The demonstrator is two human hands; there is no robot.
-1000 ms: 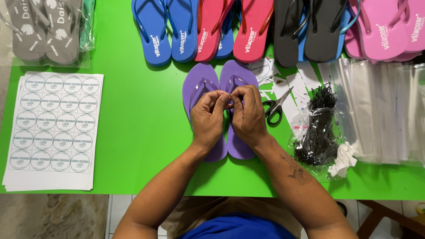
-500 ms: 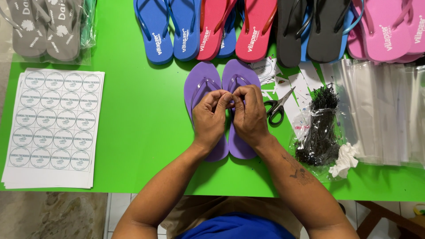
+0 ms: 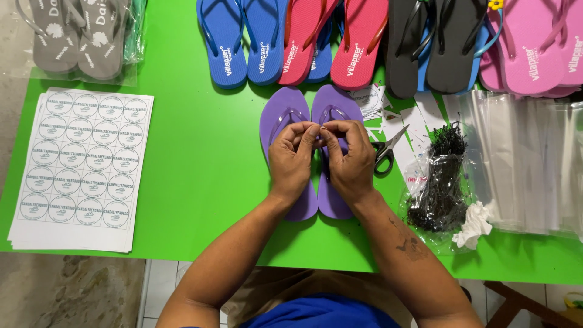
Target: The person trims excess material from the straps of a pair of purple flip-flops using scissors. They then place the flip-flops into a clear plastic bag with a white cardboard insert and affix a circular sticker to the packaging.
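Note:
A pair of purple flip-flops [image 3: 285, 112] lies side by side on the green table [image 3: 206, 164], toes pointing away from me. My left hand [image 3: 293, 161] and my right hand [image 3: 349, 159] rest over the middle of the pair, fingertips pinched together above the gap between the two straps. Something very small sits between the fingertips; I cannot tell what it is. The heels of both flip-flops poke out below my wrists.
Blue, red, black and pink flip-flops [image 3: 358, 42] line the far edge; a bagged grey pair [image 3: 79, 36] lies far left. A round-sticker sheet [image 3: 82, 167] sits left. Scissors [image 3: 385, 152], a bag of black ties [image 3: 440, 176], crumpled tissue [image 3: 473, 225] and clear bags [image 3: 528, 158] lie right.
My hands stay pinched together over the purple pair; the fingers have shifted only slightly.

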